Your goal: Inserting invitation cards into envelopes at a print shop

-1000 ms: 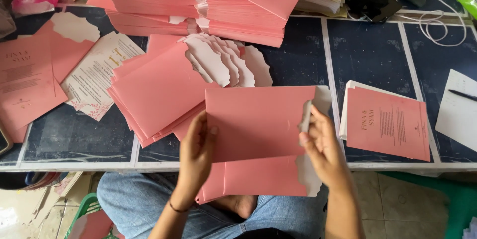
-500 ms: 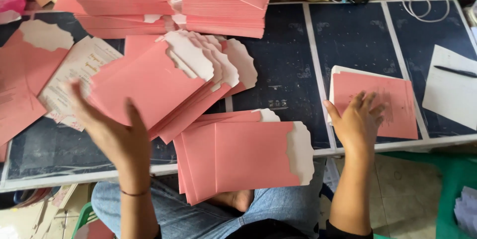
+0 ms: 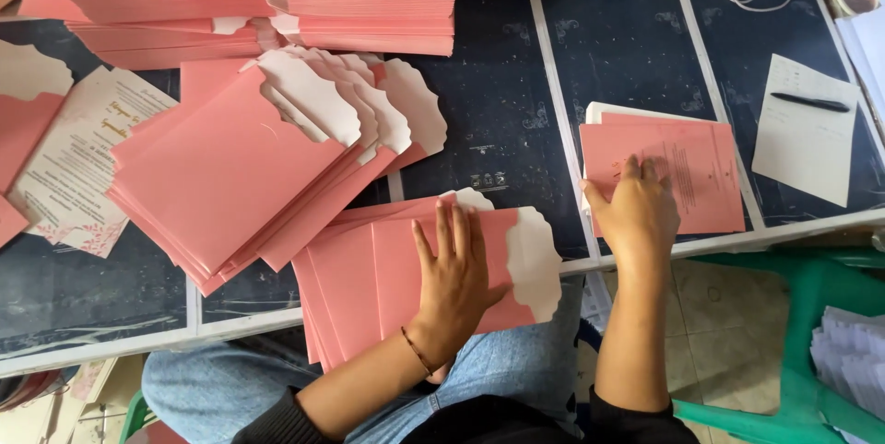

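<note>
Pink envelopes, judged light, thin and slippery, are pressed flat by the left hand, fingers spread; at three o'clock, the right hand rests open-fingered on pink cards; edges are best pinched.

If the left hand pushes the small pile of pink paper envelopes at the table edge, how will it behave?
The pile of pink paper envelopes would likely fan out further, since it is already loosely staggered. It overhangs the table edge, so some may slide off. The left hand lies flat on it; the paper probably bends easily.
</note>
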